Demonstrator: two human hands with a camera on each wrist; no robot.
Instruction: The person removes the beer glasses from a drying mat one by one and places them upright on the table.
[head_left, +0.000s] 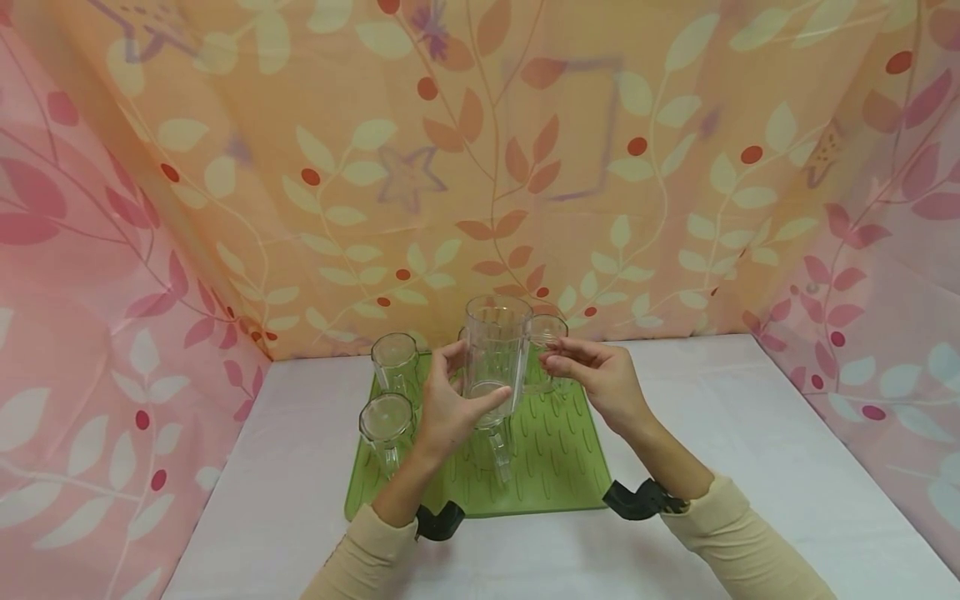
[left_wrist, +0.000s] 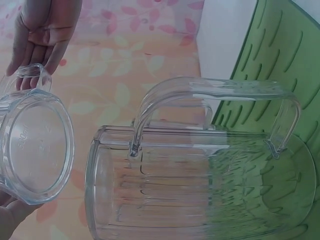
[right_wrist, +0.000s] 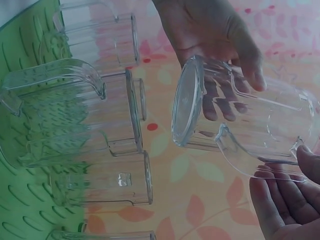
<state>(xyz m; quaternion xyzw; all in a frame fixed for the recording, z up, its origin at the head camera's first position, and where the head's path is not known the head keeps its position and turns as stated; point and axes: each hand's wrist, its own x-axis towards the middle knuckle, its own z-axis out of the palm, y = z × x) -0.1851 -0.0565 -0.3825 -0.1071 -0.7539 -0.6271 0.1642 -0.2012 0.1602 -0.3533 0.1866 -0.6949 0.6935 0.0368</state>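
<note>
A clear glass mug (head_left: pixel 497 350) is held above the green mat, its mouth up and its moulded base down. My left hand (head_left: pixel 450 412) grips its body, thumb on the near side and fingers behind the glass. At its right side, my right hand (head_left: pixel 600 379) pinches the handle; the right wrist view shows the fingers (right_wrist: pixel 280 195) behind the clear handle and the thumb in front. Directly below my left hand, another glass mug (left_wrist: pixel 210 175) stands on the mat with its handle toward me, partly hidden in the head view.
The green ridged mat (head_left: pixel 562 475) lies on a white-covered table (head_left: pixel 697 425). Two glass mugs stand on its left side, a rear one (head_left: pixel 394 358) and a nearer one (head_left: pixel 387 421). Another mug (head_left: pixel 551 329) stands at the back, behind my right hand. Patterned cloth (head_left: pixel 480 167) encloses the back and sides.
</note>
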